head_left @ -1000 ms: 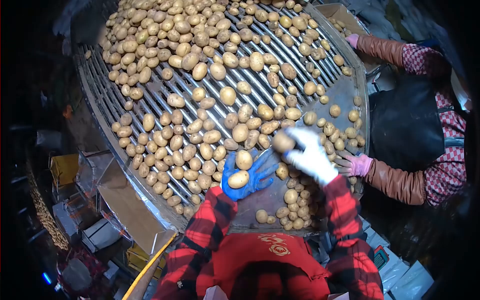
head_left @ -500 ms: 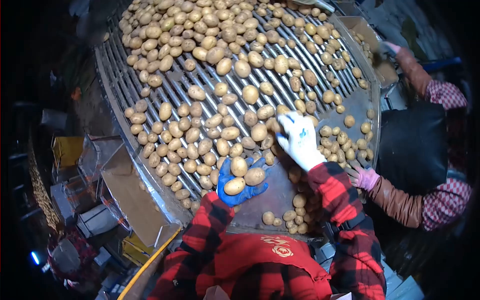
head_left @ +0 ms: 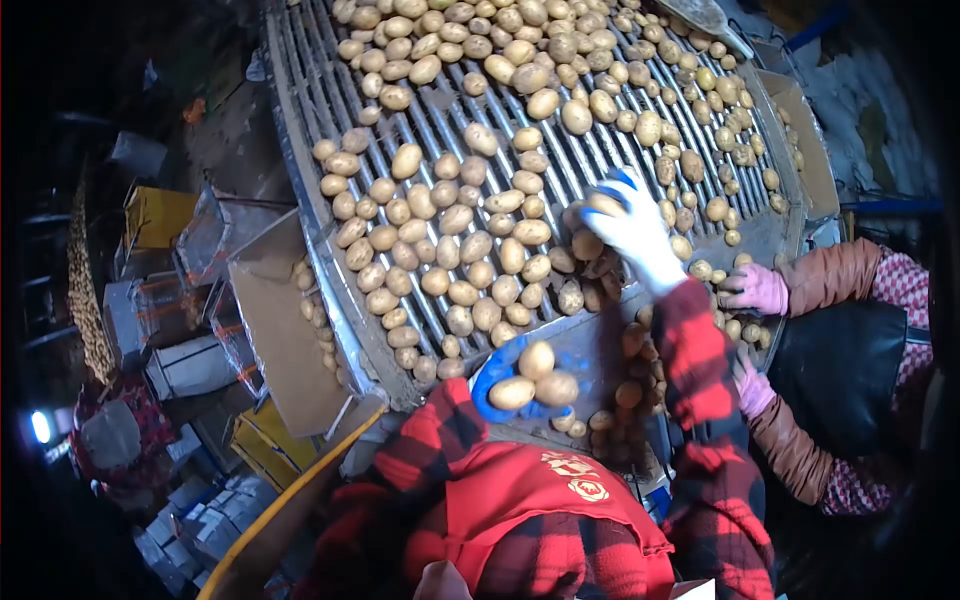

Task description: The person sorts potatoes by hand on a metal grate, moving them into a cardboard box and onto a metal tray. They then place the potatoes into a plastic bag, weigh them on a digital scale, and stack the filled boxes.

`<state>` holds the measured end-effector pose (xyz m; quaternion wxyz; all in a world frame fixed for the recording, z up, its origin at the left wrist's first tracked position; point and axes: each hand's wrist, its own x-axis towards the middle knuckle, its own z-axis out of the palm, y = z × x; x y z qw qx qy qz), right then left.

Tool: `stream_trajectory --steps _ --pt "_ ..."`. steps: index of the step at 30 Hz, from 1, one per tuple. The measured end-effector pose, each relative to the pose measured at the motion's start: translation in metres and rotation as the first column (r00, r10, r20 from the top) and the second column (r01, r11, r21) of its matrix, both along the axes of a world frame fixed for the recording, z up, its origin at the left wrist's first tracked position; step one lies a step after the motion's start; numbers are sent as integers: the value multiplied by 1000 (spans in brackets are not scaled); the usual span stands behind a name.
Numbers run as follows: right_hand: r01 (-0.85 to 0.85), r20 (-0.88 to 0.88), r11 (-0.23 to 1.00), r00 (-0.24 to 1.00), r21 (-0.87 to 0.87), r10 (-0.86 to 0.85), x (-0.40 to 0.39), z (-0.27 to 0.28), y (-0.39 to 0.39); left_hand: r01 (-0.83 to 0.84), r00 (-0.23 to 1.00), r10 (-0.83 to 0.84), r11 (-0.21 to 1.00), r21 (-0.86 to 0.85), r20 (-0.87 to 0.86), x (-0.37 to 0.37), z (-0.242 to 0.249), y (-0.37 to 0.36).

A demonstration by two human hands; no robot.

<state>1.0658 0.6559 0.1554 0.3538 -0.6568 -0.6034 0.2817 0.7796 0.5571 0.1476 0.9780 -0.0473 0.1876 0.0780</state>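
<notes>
My left hand, in a blue glove, is turned palm up with three potatoes cradled in it. It is just above the bare metal plate at the near end of the roller table. Farther right, my right hand, in a white glove with blue fingertips, reaches over the rollers. Its fingers curl round a potato, partly hidden and in shadow. Many loose potatoes lie on the metal rollers left of this hand.
A co-worker's pink-gloved hands are among potatoes at the table's right side. An open cardboard box with potatoes adjoins the left edge, near a yellow rail. Another box stands at the far right. More potatoes lie right of the plate.
The view has shifted, so the table appears farther right and higher. My left hand has drawn back from the rollers with its three potatoes. Both of the co-worker's hands are now near the potatoes.
</notes>
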Motion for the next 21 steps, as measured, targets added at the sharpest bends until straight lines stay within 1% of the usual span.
stream_trajectory --steps 1,2,3,4,5,6,7,9,10,11,12,13,15,16,17,18,19,20,21 --pt "-20 -550 959 823 -284 -145 0 27 -22 18 1000 -18 1000 -12 11 -12 4 -12" --pt "-14 -681 921 677 -389 -277 -2 39 -44 46 999 -46 999 -13 6 -26 9 -23" --pt "-164 -838 912 481 -375 -258 8 31 -66 47 999 -47 999 -8 4 -42 13 -34" --pt "-193 -884 923 404 -333 -235 -5 39 -81 75 993 -52 971 229 -104 -65 18 -45" --pt "-217 -922 932 323 -291 -213 -22 48 -92 124 978 -33 887 445 -208 -86 22 -55" --pt "-252 -890 929 433 -272 -143 -39 52 -97 25 953 40 977 210 -301 -100 38 -65" --pt "-287 -843 922 533 -258 -71 -60 55 -99 -102 909 82 994 -28 -408 -113 53 -69" --pt "-457 -941 853 322 -252 -105 -112 98 -85 -219 917 223 974 50 -332 -162 51 -93" --pt "-578 -983 798 150 -172 -103 -140 81 -79 -304 904 309 950 64 -295 -186 51 -103" --pt "-646 -991 752 95 -130 -90 -177 67 -69 -380 888 387 922 77 -248 -208 46 -110" --pt "-670 -907 740 342 -53 245 -199 79 -56 -471 855 477 879 78 -205 -230 42 -115" --pt "-693 -818 702 302 165 490 -237 60 -49 -550 812 558 830 94 -171 -251 36 -116" --pt "-565 -660 825 632 -32 407 -303 65 -51 -677 712 689 724 132 -131 -284 21 -100" --pt "-498 -566 865 732 -63 380 -322 62 -62 -733 648 751 660 164 -125 -301 12 -87" --pt "-431 -464 898 815 -84 348 -335 57 -75 -757 611 782 622 202 -119 -315 1 -69" --pt "-392 -425 920 834 -9 352 -332 51 -92 -753 609 787 612 240 -96 -324 -9 -50" --pt "-387 -428 920 822 62 375 -319 46 -112 -714 652 757 633 298 -44 -327 -23 -27" --pt "-366 -330 917 856 159 399 -308 29 -136 -650 739 665 660 378 110 -331 -35 -6" --pt "-370 -301 912 862 179 409 -283 32 -160 -595 802 358 540 595 478 -328 -63 16"
